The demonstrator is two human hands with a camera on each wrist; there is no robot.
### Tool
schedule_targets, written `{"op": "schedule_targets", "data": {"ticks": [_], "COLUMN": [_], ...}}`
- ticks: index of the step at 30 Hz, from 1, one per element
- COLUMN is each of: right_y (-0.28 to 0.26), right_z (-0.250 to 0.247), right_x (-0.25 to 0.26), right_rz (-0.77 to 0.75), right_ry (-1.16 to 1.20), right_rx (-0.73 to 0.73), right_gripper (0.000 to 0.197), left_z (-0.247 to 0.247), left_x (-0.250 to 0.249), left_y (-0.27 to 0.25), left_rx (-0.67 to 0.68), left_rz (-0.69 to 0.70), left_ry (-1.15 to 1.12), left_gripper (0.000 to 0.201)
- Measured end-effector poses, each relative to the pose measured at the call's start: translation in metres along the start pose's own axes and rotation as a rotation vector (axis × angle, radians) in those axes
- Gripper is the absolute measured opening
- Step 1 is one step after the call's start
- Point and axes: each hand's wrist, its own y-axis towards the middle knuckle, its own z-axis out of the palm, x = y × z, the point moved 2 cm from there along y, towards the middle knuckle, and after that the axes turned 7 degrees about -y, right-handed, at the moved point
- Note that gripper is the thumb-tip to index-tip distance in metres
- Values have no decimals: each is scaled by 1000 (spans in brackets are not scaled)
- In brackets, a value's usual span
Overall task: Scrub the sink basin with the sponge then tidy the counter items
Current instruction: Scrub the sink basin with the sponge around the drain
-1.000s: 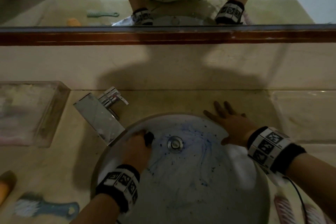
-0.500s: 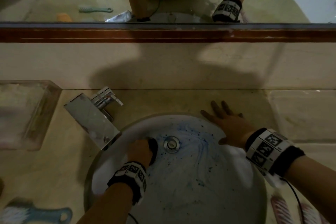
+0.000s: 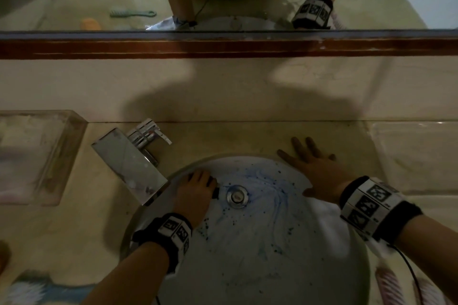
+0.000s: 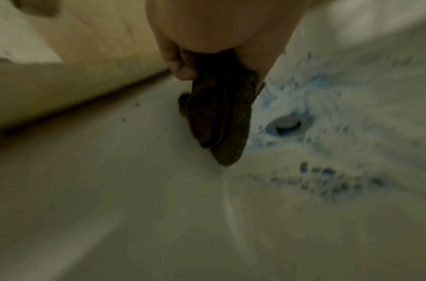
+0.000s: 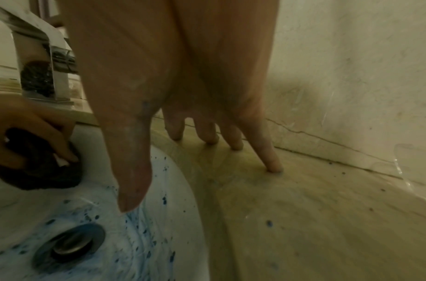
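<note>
— Fingers (image 5: 63, 150) of your left hand (image 3: 195, 190) are curled round the dark sponge (image 4: 221, 121), clamping it, with its lower edge pressed on the sink basin (image 3: 260, 255) wall on the faucet side, just beside the drain (image 3: 237, 196). Right?

— Right. And your right hand (image 3: 319, 176) lies flat with fingers spread across the far right rim, fingertips on the counter (image 5: 327, 209) and the thumb hanging over the bowl. Good brace; lean on it.

— How should you work this stroke?

— Flatten more of the sponge against the porcelain; by the left wrist view only an edge seems to bite. Sweep through the blue smears (image 3: 280, 195) ringing the drain, then chase the dark specks (image 4: 327, 182) on the near slope. Short overlapping passes, I'd judge, since most of the staining looks untouched.

— What differs from a second ago?

— Little. Your left hand has slid slightly toward the far rim, under the faucet (image 3: 128, 168) spout, and hides more of the sponge. Your right hand hasn't shifted. The brush (image 3: 32, 290) near the counter's front left corner waits for tidying.
</note>
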Motion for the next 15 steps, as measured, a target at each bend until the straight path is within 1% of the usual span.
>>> {"op": "schedule_targets", "data": {"ticks": [1, 2, 3, 4, 5, 7, 9, 11, 15], "right_y": [-1, -1, -1, -1, 0, 0, 0, 0, -1], "right_z": [0, -1, -1, -1, -1, 0, 0, 0, -1], "right_x": [0, 1, 1, 1, 1, -1, 0, 0, 1], "right_rz": [3, 4, 3, 2, 2, 4, 2, 1, -1], "right_ry": [-3, -5, -4, -2, -1, -3, 2, 6, 4], "right_rx": [4, 7, 11, 12, 9, 7, 8, 6, 13], "right_gripper": [103, 102, 102, 102, 103, 103, 103, 103, 103], "left_z": [1, 5, 13, 23, 30, 38, 39, 39, 51], "left_x": [-2, -4, -5, -3, -1, 1, 2, -2, -21], "left_y": [2, 3, 4, 4, 5, 7, 7, 3, -13], "left_rx": [8, 40, 97, 131, 160, 182, 202, 228, 313], "left_rz": [-14, -66, -152, -229, -268, -292, -323, -331, -313], "left_ry": [-11, -46, -96, -98, -103, -123, -187, -203, -288], "left_gripper": [34, 32, 32, 36, 38, 37, 31, 25, 33]}}
